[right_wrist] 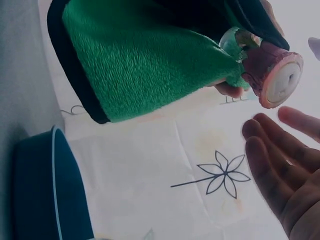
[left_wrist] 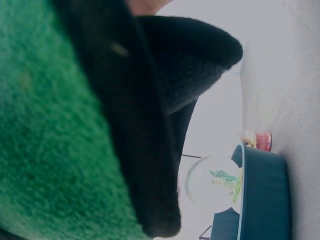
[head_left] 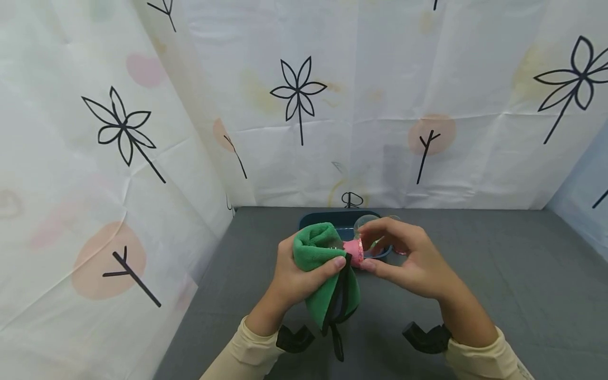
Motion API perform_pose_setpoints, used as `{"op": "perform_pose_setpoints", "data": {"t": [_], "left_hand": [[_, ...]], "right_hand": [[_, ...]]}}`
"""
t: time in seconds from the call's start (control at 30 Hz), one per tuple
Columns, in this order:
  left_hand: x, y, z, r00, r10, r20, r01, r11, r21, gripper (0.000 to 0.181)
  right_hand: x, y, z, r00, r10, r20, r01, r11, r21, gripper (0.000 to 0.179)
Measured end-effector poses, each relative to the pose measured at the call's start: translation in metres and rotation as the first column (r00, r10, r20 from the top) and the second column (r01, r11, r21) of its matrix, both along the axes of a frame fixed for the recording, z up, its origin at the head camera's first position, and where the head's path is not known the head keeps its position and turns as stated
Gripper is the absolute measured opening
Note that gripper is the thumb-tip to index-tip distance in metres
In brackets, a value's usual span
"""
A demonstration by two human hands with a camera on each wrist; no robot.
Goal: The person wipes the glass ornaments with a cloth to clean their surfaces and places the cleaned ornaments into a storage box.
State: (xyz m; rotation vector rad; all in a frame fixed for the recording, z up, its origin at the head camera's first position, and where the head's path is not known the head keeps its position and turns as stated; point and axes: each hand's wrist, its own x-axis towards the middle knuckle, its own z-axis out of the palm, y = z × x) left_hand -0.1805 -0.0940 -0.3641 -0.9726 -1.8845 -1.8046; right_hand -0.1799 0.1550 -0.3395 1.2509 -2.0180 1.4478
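My left hand (head_left: 301, 272) grips a green cloth (head_left: 315, 248) with black edging, which is wrapped around a small snow globe. Only the globe's pink base (head_left: 353, 252) and a bit of clear glass (right_wrist: 231, 44) stick out of the folds, and the base points right. My right hand (head_left: 410, 258) is beside that base with fingers spread and loosely bent. In the right wrist view its fingertips (right_wrist: 256, 145) are a small gap away from the pale underside (right_wrist: 285, 82). Beyond the hands, a second clear globe (left_wrist: 212, 185) rests in a dark blue bin (left_wrist: 267, 195).
Behind the bin's far side stands another small globe with a red base (left_wrist: 262, 141). A grey cloth (head_left: 499, 274) covers the table. White patterned fabric (head_left: 370, 105) hangs at the back and sides. Black straps (head_left: 429, 338) sit on both wrists.
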Motion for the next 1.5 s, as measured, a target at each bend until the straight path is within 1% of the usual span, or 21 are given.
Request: {"op": "perform_pose_setpoints", "data": {"t": [0.1, 0.2, 0.33, 0.53, 0.8, 1.03, 1.17, 1.27, 1.43, 1.5], "left_hand": [[0.0011, 0.0000, 0.0006, 1.000, 0.007, -0.020, -0.007, 1.000, -0.006, 0.032], [0.0018, 0.0003, 0.0015, 0.999, 0.009, -0.033, -0.009, 1.000, -0.006, 0.034], [0.0016, 0.0004, 0.0021, 0.999, 0.000, -0.042, 0.000, 1.000, 0.000, 0.035], [0.0023, -0.0001, 0.0018, 0.999, 0.000, -0.040, 0.000, 1.000, -0.001, 0.036], [0.0021, -0.0001, 0.0007, 0.998, 0.029, -0.053, -0.029, 1.000, -0.007, 0.037], [0.0020, -0.0006, 0.0012, 0.998, 0.040, -0.048, -0.041, 0.999, -0.013, 0.038], [0.0023, -0.0009, 0.0019, 0.998, 0.041, -0.042, -0.042, 0.999, -0.015, 0.038], [0.0023, -0.0012, 0.0022, 0.999, 0.034, -0.040, -0.034, 0.999, -0.010, 0.038], [0.0017, -0.0014, 0.0029, 0.999, 0.005, -0.047, -0.005, 1.000, 0.005, 0.036], [0.0016, -0.0017, 0.0031, 0.999, 0.000, -0.050, 0.001, 1.000, 0.009, 0.035]], "right_hand": [[0.0017, 0.0001, 0.0000, 0.999, -0.028, 0.037, 0.026, 0.998, 0.057, 0.049], [0.0033, -0.0005, 0.0007, 0.997, -0.041, 0.067, 0.036, 0.996, 0.077, 0.043], [0.0044, -0.0007, 0.0017, 0.993, -0.050, 0.103, 0.041, 0.996, 0.084, 0.041], [0.0054, -0.0006, 0.0027, 0.990, -0.025, 0.137, 0.015, 0.997, 0.080, 0.043], [0.0059, -0.0012, 0.0032, 0.983, 0.001, 0.184, -0.012, 0.998, 0.057, 0.044], [0.0056, -0.0012, 0.0014, 0.986, 0.011, 0.166, -0.020, 0.998, 0.052, 0.050], [0.0044, -0.0021, 0.0001, 0.991, 0.038, 0.128, -0.042, 0.999, 0.034, 0.050], [0.0044, -0.0029, 0.0004, 0.993, 0.050, 0.108, -0.053, 0.998, 0.023, 0.052], [0.0055, -0.0037, 0.0017, 0.992, 0.064, 0.104, -0.065, 0.998, 0.012, 0.055], [0.0050, -0.0039, 0.0014, 0.993, 0.079, 0.086, -0.079, 0.997, 0.000, 0.057]]}}
